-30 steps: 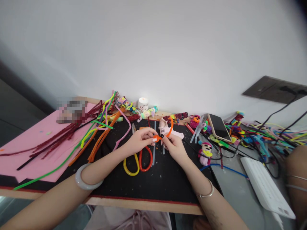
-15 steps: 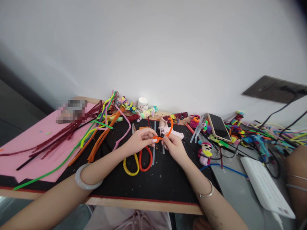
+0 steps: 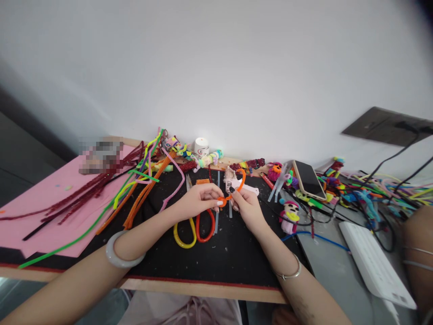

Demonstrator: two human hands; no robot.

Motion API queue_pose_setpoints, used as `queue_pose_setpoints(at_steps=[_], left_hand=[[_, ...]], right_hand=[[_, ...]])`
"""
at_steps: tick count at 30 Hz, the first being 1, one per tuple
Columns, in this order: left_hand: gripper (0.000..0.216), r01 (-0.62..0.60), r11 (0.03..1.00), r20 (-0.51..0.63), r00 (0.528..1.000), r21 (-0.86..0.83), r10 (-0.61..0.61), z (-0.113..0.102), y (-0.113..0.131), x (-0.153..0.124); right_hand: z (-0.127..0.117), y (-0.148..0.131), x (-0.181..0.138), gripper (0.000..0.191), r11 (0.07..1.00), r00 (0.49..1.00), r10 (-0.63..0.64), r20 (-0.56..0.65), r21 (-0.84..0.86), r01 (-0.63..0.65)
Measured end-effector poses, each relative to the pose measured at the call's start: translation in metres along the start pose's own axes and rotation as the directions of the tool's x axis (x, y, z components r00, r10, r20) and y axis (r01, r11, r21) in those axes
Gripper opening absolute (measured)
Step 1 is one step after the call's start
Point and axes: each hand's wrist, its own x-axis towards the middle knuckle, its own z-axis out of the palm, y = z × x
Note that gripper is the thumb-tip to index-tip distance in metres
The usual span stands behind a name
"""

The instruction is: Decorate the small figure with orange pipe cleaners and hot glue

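An orange pipe cleaner [image 3: 242, 174] is between my two hands above the black mat [image 3: 237, 253]. My left hand [image 3: 202, 198] pinches its coiled end with thumb and fingers. Further along it, my right hand [image 3: 245, 203] grips the stem, and the free end curves up in a hook. Just below my left hand lie scissors [image 3: 204, 240] with one yellow and one red handle loop. A pale pink glue gun [image 3: 246, 188] rests behind my right hand, partly hidden by it. Clear glue sticks [image 3: 217, 223] lie on the mat.
Loose pipe cleaners [image 3: 135, 203] lie over pink sheets [image 3: 37, 216] at left. Fuzzy dolls [image 3: 290, 216], a phone [image 3: 308, 179], cables and a white power strip [image 3: 375, 262] sit at right. A white cup [image 3: 201, 147] stands by the wall. Another person's arm [image 3: 419, 243] shows at far right.
My hands have moved slightly apart, and more of the orange pipe cleaner shows between them. Its coiled end has turned into clearer view at my left fingertips.
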Motion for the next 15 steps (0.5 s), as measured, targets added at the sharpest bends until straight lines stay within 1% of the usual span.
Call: queue_pose_setpoints(at_steps=[5, 7, 9, 11, 12, 14, 15], left_hand=[[0.016, 0.007, 0.998, 0.070, 0.997, 0.063, -0.012, 0.001, 0.002, -0.002], [0.017, 0.009, 0.998, 0.072, 0.997, 0.059, -0.013, 0.002, 0.001, -0.003], [0.018, 0.007, 0.999, 0.051, 0.999, 0.039, -0.009, 0.002, 0.000, -0.002], [0.020, 0.001, 1.000, 0.007, 1.000, 0.007, -0.001, 0.002, -0.001, 0.000], [0.020, -0.003, 1.000, -0.018, 1.000, -0.011, 0.002, 0.002, -0.001, 0.000], [0.021, -0.011, 0.999, -0.071, 0.997, -0.044, 0.008, 0.001, -0.001, 0.002], [0.021, -0.015, 0.998, -0.095, 0.995, -0.060, 0.010, 0.001, 0.000, 0.003]], right_hand=[[0.000, 0.001, 0.000, 0.041, 1.000, 1.000, -0.003, 0.026, -0.030, 0.004], [-0.002, 0.002, 0.001, 0.041, 0.998, 0.998, -0.016, 0.053, -0.064, 0.020], [-0.004, 0.001, 0.001, 0.039, 0.989, 0.996, -0.069, 0.051, -0.129, 0.076], [-0.008, -0.001, 0.002, 0.033, 0.960, 0.986, -0.165, 0.001, -0.229, 0.161], [-0.010, -0.002, 0.003, 0.027, 0.936, 0.975, -0.218, -0.041, -0.291, 0.197], [-0.014, -0.004, 0.004, 0.017, 0.874, 0.942, -0.310, -0.129, -0.430, 0.228], [-0.017, -0.004, 0.005, 0.020, 0.831, 0.923, -0.350, -0.164, -0.508, 0.225]])
